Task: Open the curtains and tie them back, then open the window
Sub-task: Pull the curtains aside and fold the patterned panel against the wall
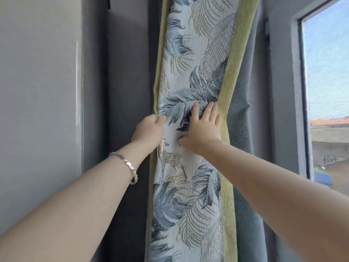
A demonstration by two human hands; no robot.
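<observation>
A gathered curtain [190, 53] hangs in the middle, pale blue with leaf prints, a gold deer and green borders. Blue-grey folds of it [239, 118] show behind on the right. My left hand [149, 132] grips its left green edge, fingers curled behind the fabric. My right hand [203, 127] presses flat on the front of the curtain, fingers spread near the right green border. The window [328, 72] stands at the far right with its grey frame; I cannot tell if the sash is ajar. No tie-back is visible.
A grey wall [37, 91] fills the left, with a darker recessed wall strip [124, 82] beside the curtain. Through the glass I see rooftops [330, 133] and sky. A silver bracelet [128, 165] sits on my left wrist.
</observation>
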